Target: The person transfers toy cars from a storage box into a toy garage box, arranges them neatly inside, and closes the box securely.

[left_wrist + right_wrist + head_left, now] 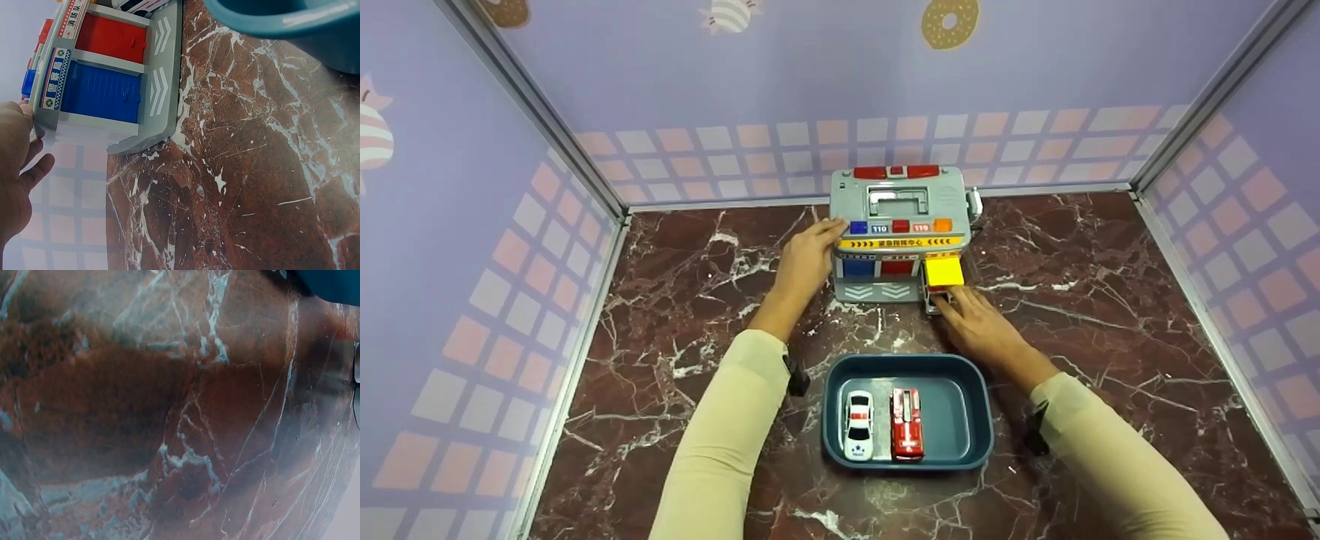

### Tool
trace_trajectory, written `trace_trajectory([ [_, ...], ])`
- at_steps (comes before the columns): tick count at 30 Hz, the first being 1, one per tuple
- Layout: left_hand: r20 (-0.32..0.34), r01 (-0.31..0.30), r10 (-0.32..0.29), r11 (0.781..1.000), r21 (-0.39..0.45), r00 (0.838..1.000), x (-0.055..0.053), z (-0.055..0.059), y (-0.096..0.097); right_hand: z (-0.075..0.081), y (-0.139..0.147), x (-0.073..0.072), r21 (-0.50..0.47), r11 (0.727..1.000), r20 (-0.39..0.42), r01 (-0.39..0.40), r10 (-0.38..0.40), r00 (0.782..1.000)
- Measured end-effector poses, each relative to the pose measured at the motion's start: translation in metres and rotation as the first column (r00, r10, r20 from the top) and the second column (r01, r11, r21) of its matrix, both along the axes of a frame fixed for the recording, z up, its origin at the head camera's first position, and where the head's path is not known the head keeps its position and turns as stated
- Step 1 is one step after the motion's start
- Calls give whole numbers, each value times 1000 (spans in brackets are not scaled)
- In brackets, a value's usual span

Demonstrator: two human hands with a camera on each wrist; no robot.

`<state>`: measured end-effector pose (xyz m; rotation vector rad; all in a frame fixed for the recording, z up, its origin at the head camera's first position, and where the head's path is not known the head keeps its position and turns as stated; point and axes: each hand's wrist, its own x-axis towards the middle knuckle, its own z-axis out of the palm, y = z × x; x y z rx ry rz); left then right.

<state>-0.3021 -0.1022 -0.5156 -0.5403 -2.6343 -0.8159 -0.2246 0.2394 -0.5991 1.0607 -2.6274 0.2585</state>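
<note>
A grey toy emergency station (pixel 900 244) stands by the back wall, with blue and red doors and a yellow flap (pixel 943 271) raised over its right bay. My left hand (pixel 808 259) touches the station's upper left corner with its fingertips; in the left wrist view, the fingers (pixel 27 112) lie along the roof edge beside the blue door (pixel 101 93). Under the flap, a white toy vehicle (pixel 932 306) sits partly in the bay, its kind mostly hidden. My right hand (pixel 979 326) pinches it from the front and right. The right wrist view shows neither hand nor vehicle.
A dark teal tray (pixel 960 469) stands in front of the station, holding a white toy police car (pixel 859 426) and a red toy fire engine (pixel 907 427). Purple patterned panels (pixel 780 75) enclose the dark red marbled table (pixel 720 285) at the back and sides.
</note>
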Motion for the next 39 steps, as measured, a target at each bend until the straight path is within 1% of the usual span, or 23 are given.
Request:
trace_trajectory([
  [2, -8, -2, 2, 1000, 3, 1000, 0, -1, 0, 0, -1, 0, 5, 1000, -11, -12, 12, 1000],
  [6, -5, -4, 4, 1000, 10, 1000, 1, -1, -1, -1, -2, 0, 11, 1000, -25, -3, 3, 1000],
  [11, 11, -1, 1, 1000, 15, 1000, 2, -1, 0, -2, -3, 0, -8, 1000, -9, 30, -30, 1000],
  [17, 2, 4, -4, 1000, 9, 1000, 1, -1, -1, -2, -2, -2, -13, 1000, -3, 28, -28, 1000],
  [21, 16, 0, 0, 1000, 6, 1000, 1, 0, -1, -2, -2, -4, -8, 999, 2, 33, -33, 999],
  [27, 23, -6, 7, 1000, -5, 1000, 0, 1, 0, 1, -2, -5, 19, 998, 68, 64, -65, 996],
  [34, 18, 0, 0, 1000, 10, 1000, 1, 1, 0, 8, -2, -6, 75, 990, 154, 117, -128, 980],
  [39, 29, -7, 7, 1000, 6, 1000, 0, 0, -1, 11, -4, -9, 90, 987, 190, 136, -151, 970],
])
